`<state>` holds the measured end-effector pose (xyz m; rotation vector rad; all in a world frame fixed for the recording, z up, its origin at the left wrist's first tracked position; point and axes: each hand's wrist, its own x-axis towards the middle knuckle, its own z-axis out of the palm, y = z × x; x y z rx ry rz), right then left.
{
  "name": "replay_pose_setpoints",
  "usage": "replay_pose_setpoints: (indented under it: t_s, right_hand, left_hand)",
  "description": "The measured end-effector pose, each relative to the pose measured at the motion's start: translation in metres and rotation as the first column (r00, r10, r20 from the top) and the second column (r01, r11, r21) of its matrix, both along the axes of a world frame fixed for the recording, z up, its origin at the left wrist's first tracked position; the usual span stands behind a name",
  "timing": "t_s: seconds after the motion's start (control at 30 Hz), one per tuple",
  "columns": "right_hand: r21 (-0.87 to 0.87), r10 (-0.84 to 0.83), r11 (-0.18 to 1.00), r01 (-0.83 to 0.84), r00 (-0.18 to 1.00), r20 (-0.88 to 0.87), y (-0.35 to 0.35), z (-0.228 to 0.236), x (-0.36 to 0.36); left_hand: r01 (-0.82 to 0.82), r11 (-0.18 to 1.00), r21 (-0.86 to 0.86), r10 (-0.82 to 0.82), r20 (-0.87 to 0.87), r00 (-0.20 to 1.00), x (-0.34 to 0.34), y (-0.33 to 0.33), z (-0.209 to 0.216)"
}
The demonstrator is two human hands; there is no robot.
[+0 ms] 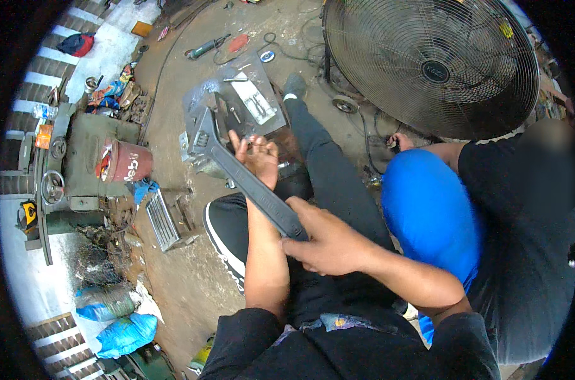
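Observation:
My right hand (322, 239) is wrapped round the handle end of a large dark adjustable wrench (256, 189). The wrench slants up to the left over my left forearm, its jaw end toward the metal parts on the floor. My left hand (258, 158) is beside the wrench, palm up with fingers apart, and holds nothing. Whether it touches the wrench I cannot tell. Just beyond it lie a clear plastic sheet (244, 68) and a white card (254, 100) with slim metal pieces on it. What sits under my left wrist is partly hidden.
A big round fan (426, 66) stands at the far right. A co-worker in blue trousers (430, 212) crouches close on my right. A reddish bucket (128, 160), a slotted metal piece (163, 220) and a green machine (91, 142) are at left. An angle grinder (202, 49) and cables lie ahead.

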<state>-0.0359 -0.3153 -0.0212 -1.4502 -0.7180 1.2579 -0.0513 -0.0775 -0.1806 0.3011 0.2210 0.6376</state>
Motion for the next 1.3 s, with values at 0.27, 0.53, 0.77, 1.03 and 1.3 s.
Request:
replay_pose_setpoints:
  t_s: [0.27,0.53,0.77,1.03,1.3]
  right_hand:
    - [0.184,-0.109,0.978,0.099,0.993,0.046,0.004,-0.02,-0.007]
    - [0.183,-0.109,0.978,0.101,0.994,0.031,0.004,-0.022,-0.007]
    - [0.08,-0.038,0.996,0.046,0.995,-0.097,0.004,-0.014,-0.003]
    - [-0.092,-0.023,0.996,-0.013,0.926,-0.378,0.004,-0.001,-0.003]
    - [-0.141,-0.097,0.988,0.06,0.957,-0.275,0.012,0.011,-0.007]
  left_hand:
    - [-0.093,0.987,-0.133,0.1,0.046,0.994,0.022,0.003,0.01]
    - [-0.045,0.961,-0.273,0.085,0.139,0.987,0.024,0.023,-0.005]
    - [0.133,0.978,-0.161,-0.155,-0.135,0.979,-0.009,-0.008,0.001]
    - [0.016,0.957,0.291,0.172,-0.608,0.775,-0.252,0.032,0.042]
    - [0.027,0.995,0.095,0.088,-0.978,0.187,-0.333,0.018,-0.018]
